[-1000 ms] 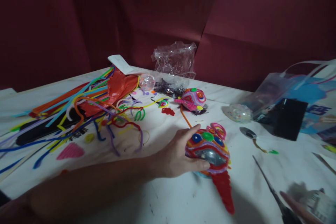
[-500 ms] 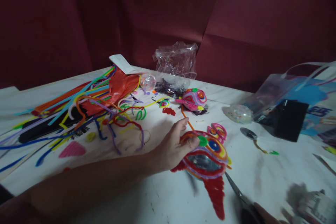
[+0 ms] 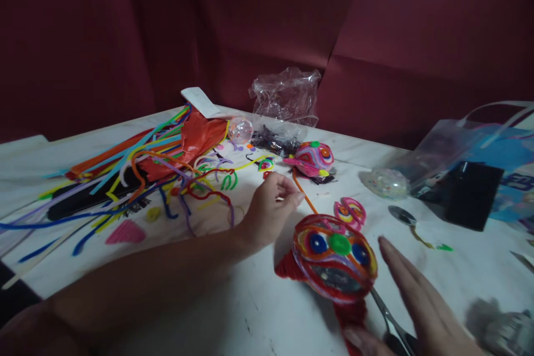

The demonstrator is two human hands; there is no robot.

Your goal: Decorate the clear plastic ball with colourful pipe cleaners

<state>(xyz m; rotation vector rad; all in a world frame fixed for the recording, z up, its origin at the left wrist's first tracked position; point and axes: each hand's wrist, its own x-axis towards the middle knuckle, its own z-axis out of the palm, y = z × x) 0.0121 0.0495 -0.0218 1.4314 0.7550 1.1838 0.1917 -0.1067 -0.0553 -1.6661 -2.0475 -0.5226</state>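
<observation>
A round, colourful pipe-cleaner face (image 3: 336, 258) with blue eyes, a green nose and red pieces at its left and bottom lies on the white table. Just to its upper left, my left hand (image 3: 273, 206) has its thumb and fingertips brought together; what they hold, if anything, is too small to tell. My right hand (image 3: 421, 300) is at the lower right with thumb and fingers spread, the thumb by the lower red piece. Between them lie scissors (image 3: 392, 320), partly hidden. A pink and orange curled piece (image 3: 349, 213) sits just behind the face.
Many pipe cleaners (image 3: 167, 150) and a red wrapper (image 3: 200, 136) spread over the left. Behind are a clear plastic bag (image 3: 286, 97) and a small pink fish-like figure (image 3: 314, 158). A black box (image 3: 474, 194), a clear domed piece (image 3: 386, 183) and a silver disc (image 3: 401, 214) are on the right.
My left hand has come off the face and moved slightly up-left. My right hand has come into view beside the face, which now shows both eyes. The view has shifted slightly.
</observation>
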